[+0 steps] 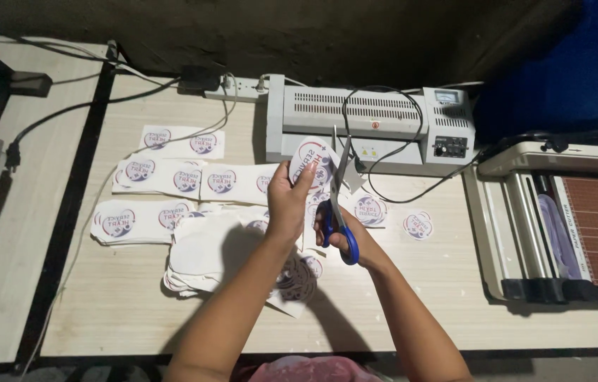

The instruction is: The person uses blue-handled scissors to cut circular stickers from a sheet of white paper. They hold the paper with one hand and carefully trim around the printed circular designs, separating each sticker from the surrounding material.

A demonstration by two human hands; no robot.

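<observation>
Counter [136,311] of pale wood fills most of the view, lit from above, w/ a dark wall behind it. At the right edge sits a paper cutter [560,226], beige frame w/ a brown grid board, partly out of view. Behind the hands stands a grey laminator [370,131], its black cable looping over the top and down to the counter. A white power strip [239,88] lies at the back, just left of the laminator.

On the left half of the counter are printed sheets [172,177] in rows, each w/ round blue-and-red logos, some overlapping. Nearer to the person is a stack of white cut pieces [200,258], face down, touching the sheets above it. A few round cut-outs lie approx. under the hands; one single round sticker [418,225] rests apart, to the right.

The left hand [288,201] is raised over the counter, thumb and fingers pinching a round logo sticker [311,161] by its lower left edge, holding it up in front of the laminator. The right hand [338,237] is closed through the blue handles of the scissors [341,191]; the blades point up and are at the sticker's right edge. Whether the blades are cutting into the paper or only touching it, I cannot tell; the light is weak there.
</observation>
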